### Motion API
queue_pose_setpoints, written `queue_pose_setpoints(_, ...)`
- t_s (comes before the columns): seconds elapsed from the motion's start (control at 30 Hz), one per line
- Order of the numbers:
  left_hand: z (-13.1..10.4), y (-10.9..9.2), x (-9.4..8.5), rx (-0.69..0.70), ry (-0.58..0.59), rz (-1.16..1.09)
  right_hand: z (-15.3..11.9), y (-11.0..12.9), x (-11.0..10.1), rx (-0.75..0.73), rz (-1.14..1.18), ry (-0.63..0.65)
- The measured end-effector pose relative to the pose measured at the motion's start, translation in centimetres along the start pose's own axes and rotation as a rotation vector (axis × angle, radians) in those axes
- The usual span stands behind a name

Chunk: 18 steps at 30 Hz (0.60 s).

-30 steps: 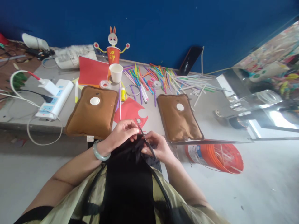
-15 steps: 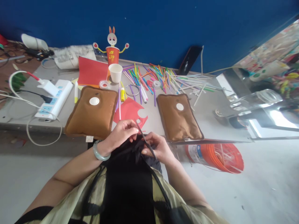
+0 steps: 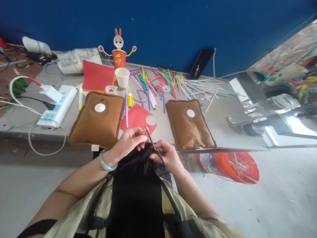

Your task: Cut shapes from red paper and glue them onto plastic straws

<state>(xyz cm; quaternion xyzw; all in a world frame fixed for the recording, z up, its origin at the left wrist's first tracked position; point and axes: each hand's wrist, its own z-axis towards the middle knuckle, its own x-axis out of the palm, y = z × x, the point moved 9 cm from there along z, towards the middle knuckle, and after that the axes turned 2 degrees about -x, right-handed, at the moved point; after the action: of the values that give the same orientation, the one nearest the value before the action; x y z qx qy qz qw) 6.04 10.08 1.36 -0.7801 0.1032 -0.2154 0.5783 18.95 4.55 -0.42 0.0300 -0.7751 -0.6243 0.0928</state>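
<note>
My right hand (image 3: 167, 157) is closed around a pair of scissors (image 3: 156, 149), whose blades point up and away from me, beside my left fingertips. My left hand (image 3: 131, 140) is closed in a pinch near the blades; what it holds, if anything, is too small to make out. Just beyond my hands, at the table's front edge, lies a sheet of red paper (image 3: 136, 117) with rounded pieces cut out of it. Brown hot-water bags lie on either side, the left one (image 3: 97, 124) and the right one (image 3: 189, 125).
A white paper cup (image 3: 122, 78) stands before a rabbit figure on a red cup (image 3: 119, 59). Colourful sticks (image 3: 170, 82) lie scattered toward the wall. At left is a power strip (image 3: 58, 107) with cables. An orange bucket (image 3: 230, 167) sits below the table's edge at right.
The scissors have shifted slightly right, their tips moving a little away from my left fingertips. My left hand stays almost in place.
</note>
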Motion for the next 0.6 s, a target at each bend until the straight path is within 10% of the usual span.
queue_pose_setpoints(0.27,0.2,0.8,0.2,0.002,-0.036,-0.023,0.2,2.7,-1.6,-0.190,0.052,-0.328)
queue_pose_setpoints(0.6,0.0,0.4,0.4,0.037,-0.040,0.045,1.2,3.0,-0.9,-0.260,0.122,-0.329)
